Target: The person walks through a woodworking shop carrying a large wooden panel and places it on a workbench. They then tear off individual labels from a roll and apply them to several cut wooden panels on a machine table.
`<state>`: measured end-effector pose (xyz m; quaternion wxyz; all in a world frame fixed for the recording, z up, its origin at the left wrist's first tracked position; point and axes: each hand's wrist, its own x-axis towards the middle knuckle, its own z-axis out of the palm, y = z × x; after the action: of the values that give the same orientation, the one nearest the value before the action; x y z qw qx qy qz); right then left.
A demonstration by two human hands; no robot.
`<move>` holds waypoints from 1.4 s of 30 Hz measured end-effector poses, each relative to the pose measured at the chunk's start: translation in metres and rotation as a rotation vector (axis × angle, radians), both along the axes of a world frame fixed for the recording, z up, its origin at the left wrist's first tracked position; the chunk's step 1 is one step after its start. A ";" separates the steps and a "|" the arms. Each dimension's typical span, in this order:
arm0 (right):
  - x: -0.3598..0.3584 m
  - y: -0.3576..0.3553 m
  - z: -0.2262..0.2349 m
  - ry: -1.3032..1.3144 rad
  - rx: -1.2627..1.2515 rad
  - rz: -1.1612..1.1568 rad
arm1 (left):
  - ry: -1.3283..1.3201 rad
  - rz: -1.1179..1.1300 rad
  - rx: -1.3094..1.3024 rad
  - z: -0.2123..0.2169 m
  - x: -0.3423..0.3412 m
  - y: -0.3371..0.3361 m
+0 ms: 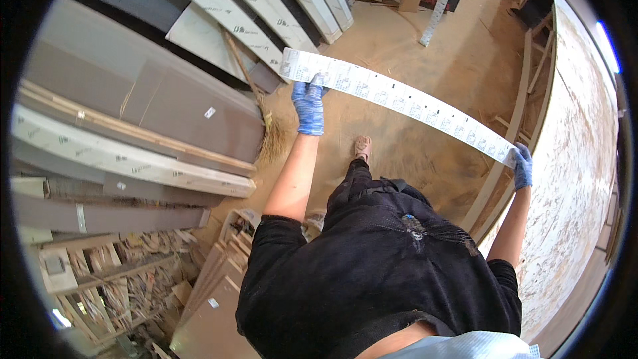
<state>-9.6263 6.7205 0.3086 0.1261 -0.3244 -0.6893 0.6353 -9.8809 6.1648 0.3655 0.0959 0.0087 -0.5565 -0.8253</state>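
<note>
A long white strip of printed labels (399,98) stretches between my two hands, sloping down toward the right. My left hand (309,106), in a blue knit glove, pinches it near its left end, with the thumb on top. At the opposite end my right hand (523,167), gloved the same way, grips the strip's tip. Rows of small black print run along the strip. Both arms reach out ahead of me, and the strip hangs above the dusty floor.
Stacked grey and white boards (133,93) lean along the left, with a straw broom (271,136) beside them. A large pale, stained panel (575,153) stands close on the right. Wood scraps (126,272) fill the lower left. Another label strip (441,3) hangs over dark boards ahead.
</note>
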 end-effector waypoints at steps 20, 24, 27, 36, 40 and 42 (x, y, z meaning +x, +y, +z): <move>-0.085 0.096 0.039 0.229 -0.084 -0.677 | -0.119 -0.469 0.011 0.018 -0.297 0.273; -0.110 0.162 0.066 0.318 -0.033 -0.720 | -0.055 -0.488 0.218 0.057 -0.349 0.377; -0.134 0.218 0.107 0.386 -0.024 -0.748 | 0.037 -0.623 0.450 0.115 -0.341 0.474; -0.202 0.382 0.136 0.453 0.066 -0.715 | -0.222 -1.055 0.376 0.059 -0.291 0.688; -0.237 0.446 0.120 0.472 0.066 -0.768 | -0.148 -0.971 0.653 0.090 -0.367 0.760; -0.261 0.474 0.116 0.472 0.040 -0.807 | -0.169 -1.053 0.858 0.110 -0.400 0.794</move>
<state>-9.8872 7.1945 0.4246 0.5225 -0.4108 -0.4726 0.5787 -10.2807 6.9584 0.4758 -0.3738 -0.1614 -0.1157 -0.9060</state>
